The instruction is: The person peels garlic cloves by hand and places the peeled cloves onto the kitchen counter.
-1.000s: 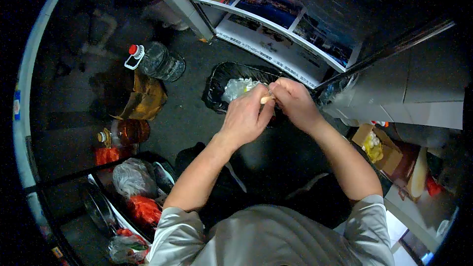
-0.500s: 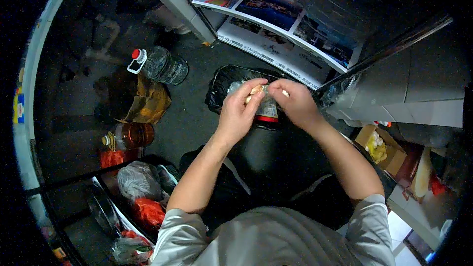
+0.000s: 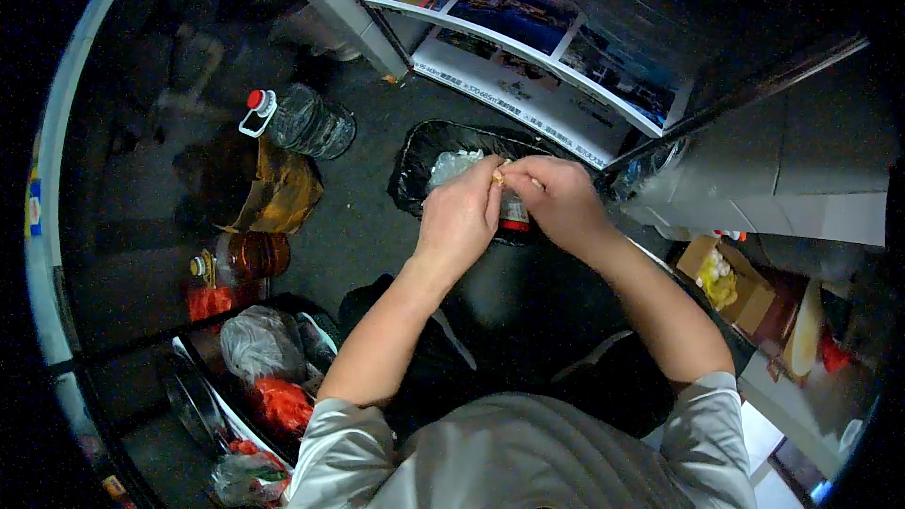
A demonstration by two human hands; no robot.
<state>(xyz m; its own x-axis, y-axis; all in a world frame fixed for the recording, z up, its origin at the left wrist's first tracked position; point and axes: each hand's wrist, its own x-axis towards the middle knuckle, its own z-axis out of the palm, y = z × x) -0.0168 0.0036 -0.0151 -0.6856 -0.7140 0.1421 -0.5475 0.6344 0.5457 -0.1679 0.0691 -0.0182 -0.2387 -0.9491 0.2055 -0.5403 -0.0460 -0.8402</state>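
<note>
Both my hands are raised close together over a bin lined with a black plastic bag [image 3: 408,174]. My left hand [image 3: 458,219] is closed, its thumb and fingers pinching a small pale garlic clove [image 3: 498,179]. My right hand [image 3: 566,205] meets it at the fingertips, also in a pinch on the clove; another pale bit shows by its curled fingers. Below the hands, clear crumpled plastic with white scraps [image 3: 452,166] lies in the bin. A packet or jar with a red band [image 3: 514,224] is partly hidden under my right hand.
A large water bottle with a red cap [image 3: 316,123], a torn cardboard box [image 3: 283,193] and a jug of amber liquid [image 3: 255,254] stand left. Plastic bags [image 3: 264,344] fill a container lower left. At right, a carton [image 3: 745,297] holds pale bulbs. A printed board [image 3: 518,99] stands ahead.
My hands have come closer together, the right fingertips moving left onto the clove. The left hand has turned so its back faces up more, and the clear plastic in the bin shows more.
</note>
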